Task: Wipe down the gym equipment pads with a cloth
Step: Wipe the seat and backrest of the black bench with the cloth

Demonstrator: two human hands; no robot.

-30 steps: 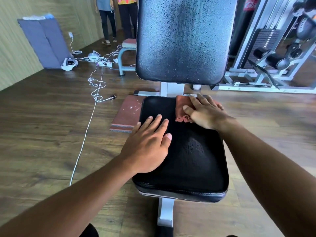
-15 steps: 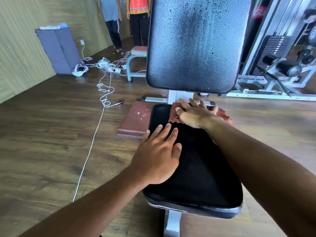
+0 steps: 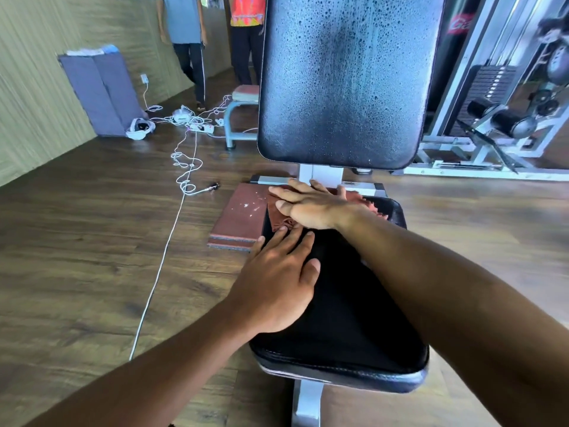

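Black vinyl seat pad: the seat pad (image 3: 348, 318) of the gym worktop ran lengthwise from 6 o'clock toward 12 o'clock, its rounded near edge closest to the camera and its far end under the backrest.
Backrest pad: the backrest pad (image 3: 345, 78) stood nearly upright at 12 o'clock, its long axis vertical, its black surface beaded with droplets.
Cloth: a reddish-brown cloth (image 3: 281, 212) lay bunched across the far end of the seat pad, stretched crosswise from 9 o'clock to 3 o'clock, with a frayed edge showing at the right.
Right grip: the right hand (image 3: 311, 204) lay flat on the cloth with straight, spread fingers pressing it down and pointing toward 10 o'clock; nothing was curled around the fabric.
Left grip: the left hand (image 3: 277, 282) rested palm down on the left part of the seat pad, fingers straight and pointing toward 12 o'clock, fingertips close to the cloth's near edge; it held nothing.
Frame: a white metal frame (image 3: 308, 399) carried both pads.
Floor: dark wood-look planks (image 3: 92, 241); a reddish mat (image 3: 240, 217) lay just left of the seat pad at 10 o'clock, and a white cable (image 3: 160, 266) trailed across the boards.
Room: a small stool (image 3: 241, 106), folded grey mats (image 3: 101, 94) leaning against a wall, a weight machine (image 3: 498, 112) at 2 o'clock, and two standing people (image 3: 215, 41) at 11 o'clock.
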